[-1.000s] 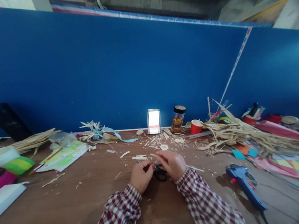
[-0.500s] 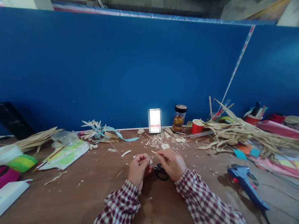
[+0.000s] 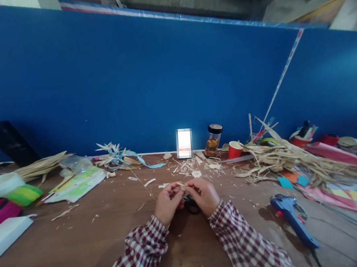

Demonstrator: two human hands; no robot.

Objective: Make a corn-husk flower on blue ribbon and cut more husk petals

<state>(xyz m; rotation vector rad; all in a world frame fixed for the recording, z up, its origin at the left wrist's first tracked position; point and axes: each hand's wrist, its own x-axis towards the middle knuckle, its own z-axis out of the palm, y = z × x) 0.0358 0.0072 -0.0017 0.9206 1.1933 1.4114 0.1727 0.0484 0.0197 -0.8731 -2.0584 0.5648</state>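
My left hand (image 3: pixel 170 202) and my right hand (image 3: pixel 203 195) meet above the table, fingertips nearly touching. Between the right thumb and fingers is a thin pale strip (image 3: pixel 181 184), apparently dried husk, its tip reaching the left fingertips. The left fingers are pinched on a small pale piece, mostly hidden now. Black-handled scissors (image 3: pixel 192 206) show just under the right hand; their blades are hidden by the hands. Pale trimmings (image 3: pixel 186 165) lie scattered beyond the hands.
A blue glue gun (image 3: pixel 294 221) lies at right, below a heap of dried husk strips (image 3: pixel 289 159). A lidded jar (image 3: pixel 213 141) and a red paper cup (image 3: pixel 235 149) stand at the back against the blue partition (image 3: pixel 133 80). A painted sheet (image 3: pixel 81 185) lies left.
The right hand has moved left, bringing the pale strip up against the left fingertips. The gap between the hands has closed.
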